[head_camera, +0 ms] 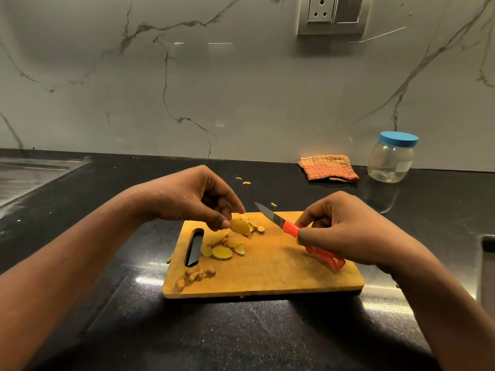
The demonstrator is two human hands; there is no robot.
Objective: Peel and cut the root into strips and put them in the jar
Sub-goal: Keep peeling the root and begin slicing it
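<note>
Seen from the head camera, the left hand [192, 199] pinches a root slice [240, 226] just over the cutting board [267, 274]. The right hand [351, 231] grips the knife [284, 226]. Its blade points to 10 o'clock, toward that slice. The jar [391, 159] sits at 2 o'clock with its lid on, nearer the right hand.

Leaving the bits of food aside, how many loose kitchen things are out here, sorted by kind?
Cutting board: 1
Knife: 1
Jar: 1
Cloth: 1
Total: 4
</note>
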